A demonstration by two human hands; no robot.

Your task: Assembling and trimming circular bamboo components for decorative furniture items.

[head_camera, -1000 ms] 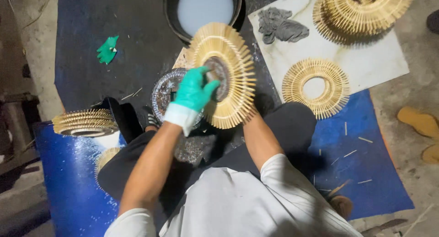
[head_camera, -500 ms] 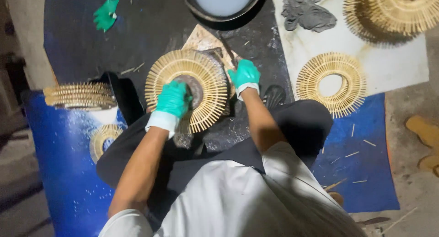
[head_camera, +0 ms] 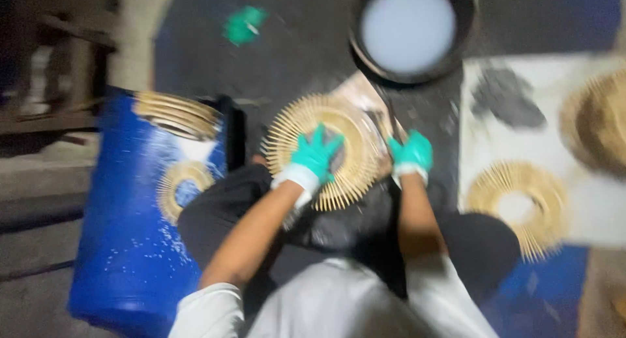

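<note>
Head view, blurred throughout. A round disc of radiating pale sticks is seen lying flat in front of the seated person, near a dark pan of whitish liquid set farther off. The left hand, gloved in green, is laid flat on the disc's centre, fingers spread apart, not clamped. The right hand, also gloved, is placed at the disc's right edge; its grip cannot be told. A similar stick ring is noted on a white sheet at right, and another on a blue drum at left.
</note>
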